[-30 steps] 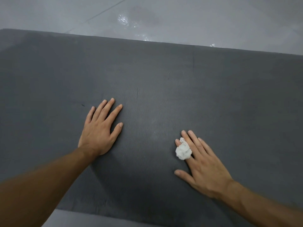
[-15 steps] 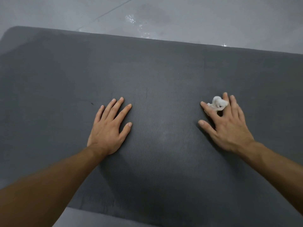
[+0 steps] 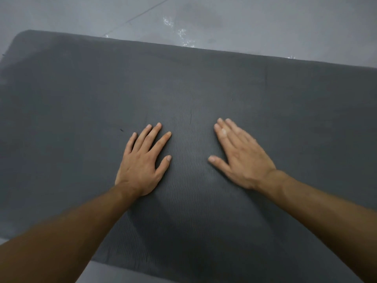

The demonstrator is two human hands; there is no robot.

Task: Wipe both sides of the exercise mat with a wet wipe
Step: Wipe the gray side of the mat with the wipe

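Observation:
The dark grey exercise mat [image 3: 81, 103] lies flat on the floor and fills most of the head view. My left hand [image 3: 142, 162] rests palm down on it, fingers straight and spread. My right hand [image 3: 240, 156] also lies flat on the mat to the right, fingers straight and slightly blurred. The wet wipe is hidden beneath the right fingers; only a small pale speck [image 3: 223, 131] shows between them. The two hands are about a hand's width apart.
Grey tiled floor [image 3: 265, 23] lies beyond the mat's far edge, with wet glints [image 3: 181, 33] on it. The mat's rounded far-left corner [image 3: 22, 37] is in view. A strip of floor [image 3: 114, 272] shows at its near edge.
My right hand slid left across the mat towards my left hand, and the wipe that showed at its fingertips is now covered. The left hand stayed put. The view shifted slightly.

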